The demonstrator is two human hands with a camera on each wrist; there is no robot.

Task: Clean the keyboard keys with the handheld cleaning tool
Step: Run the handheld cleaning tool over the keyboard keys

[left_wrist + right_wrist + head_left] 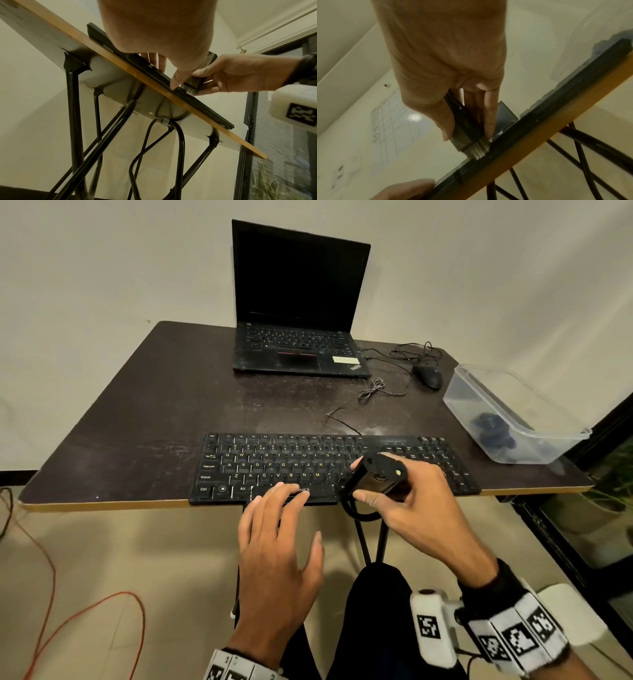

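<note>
Bare dark brown desk point(137, 412) lies open at nine o'clock of the black keyboard point(274, 463). At twelve stands a black laptop point(298, 302); at two, tangled grey cables point(376, 388) and a clear plastic tub point(534, 446).

Left hand point(277, 546): palm down, fingers straight and slightly spread, fingertips point(291, 494) resting flat; wrist wears a banded marker cuff. Right hand point(407, 501): fingers and thumb curled round a dark handheld tool, knuckles up, wrist angled inward; black wristband with white marker blocks on the forearm
</note>
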